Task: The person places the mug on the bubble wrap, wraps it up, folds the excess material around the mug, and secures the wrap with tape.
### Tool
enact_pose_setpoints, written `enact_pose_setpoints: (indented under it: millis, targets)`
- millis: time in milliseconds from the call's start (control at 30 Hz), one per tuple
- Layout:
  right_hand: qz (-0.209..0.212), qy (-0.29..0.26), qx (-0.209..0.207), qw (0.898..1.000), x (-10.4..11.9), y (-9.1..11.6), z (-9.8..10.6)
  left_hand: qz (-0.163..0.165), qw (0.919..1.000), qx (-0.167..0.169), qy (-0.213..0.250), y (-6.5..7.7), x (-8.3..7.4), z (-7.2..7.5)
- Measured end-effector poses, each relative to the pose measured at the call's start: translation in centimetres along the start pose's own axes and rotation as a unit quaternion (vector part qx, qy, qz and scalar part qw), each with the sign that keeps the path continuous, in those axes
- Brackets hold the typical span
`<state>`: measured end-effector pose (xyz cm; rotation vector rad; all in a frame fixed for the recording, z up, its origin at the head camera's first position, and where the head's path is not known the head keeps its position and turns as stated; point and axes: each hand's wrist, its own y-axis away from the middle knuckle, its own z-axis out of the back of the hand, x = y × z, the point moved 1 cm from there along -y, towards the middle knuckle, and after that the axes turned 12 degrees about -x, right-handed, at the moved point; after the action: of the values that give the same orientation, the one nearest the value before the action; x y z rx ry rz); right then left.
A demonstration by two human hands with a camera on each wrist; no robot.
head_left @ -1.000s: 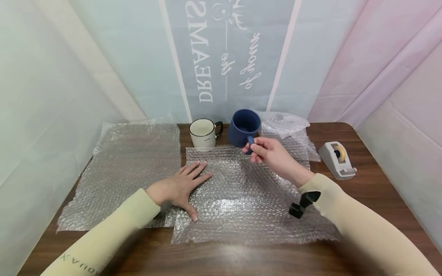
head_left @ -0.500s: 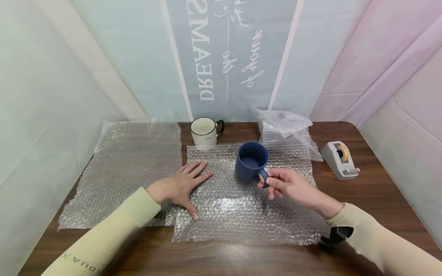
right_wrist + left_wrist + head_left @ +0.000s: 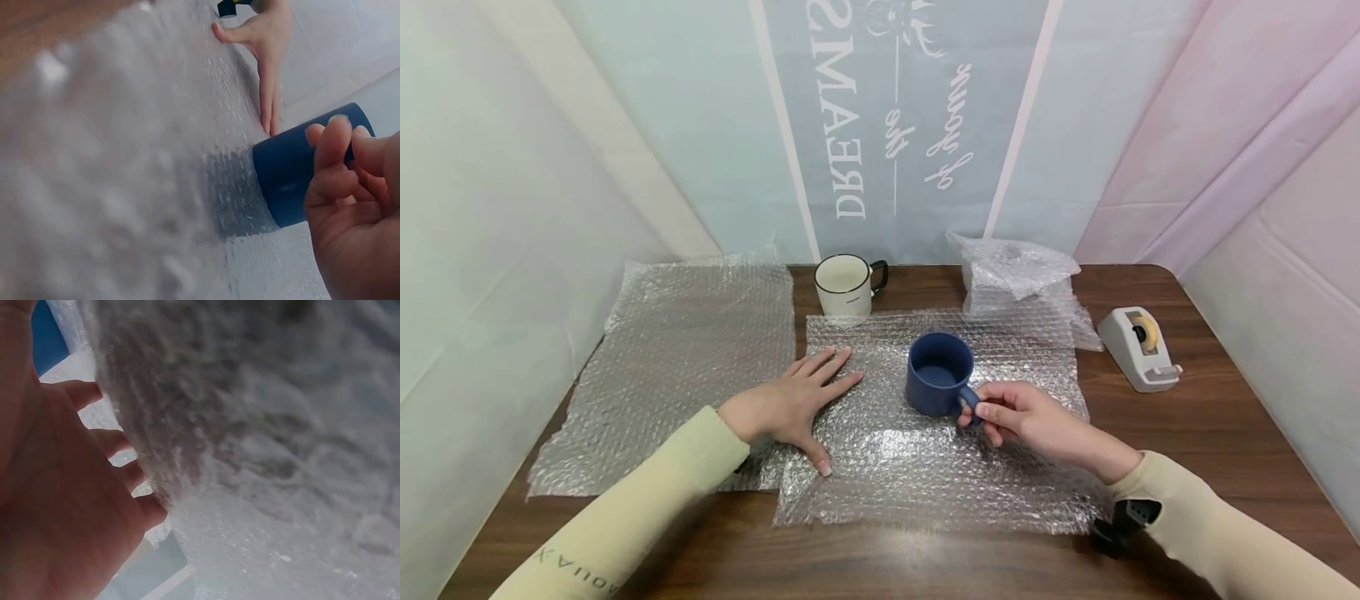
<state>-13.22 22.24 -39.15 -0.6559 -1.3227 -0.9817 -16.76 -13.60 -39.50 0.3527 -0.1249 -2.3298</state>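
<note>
Left hand (image 3: 792, 410) flat, fingers spread, on left edge of center bubble-wrap sheet (image 3: 910, 483). Right hand (image 3: 1018, 417) pinches blue mug (image 3: 928, 392) by handle, upright mid-sheet. Tape dispenser (image 3: 1127, 354) near right edge of table (image 3: 1247, 467). White mug (image 3: 844, 302), wrapped bundle (image 3: 1018, 271) occupy far edge.

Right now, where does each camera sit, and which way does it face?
Head: worn on the head, facing forward and down at blue mug and bubble wrap; left hand, right hand and sleeved forearms show.
Left wrist: on that wrist, facing the wrap, partly blurred; left hand shows.
Right wrist: on that wrist, facing the mug; right hand near, left hand beyond.
Shared by head and right wrist: mug, wrap, both hands.
</note>
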Motion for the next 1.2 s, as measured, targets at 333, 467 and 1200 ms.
enact_pose_setpoints:
  millis: [333,467,1200]
  targets:
    - [0.059,0.191,-0.039,0.979,0.1,0.7,1.6,0.006,0.9959,-0.055,0.072,-0.1,1.2,1.5]
    - [0.161,0.3,-0.048,0.939,-0.5,1.2,2.8,0.016,0.9865,-0.141,0.081,-0.3,2.5,2.5]
    - [0.151,0.429,-0.02,0.89,-2.5,2.1,4.7,0.212,0.9133,-0.277,0.21,-1.8,6.4,2.9]
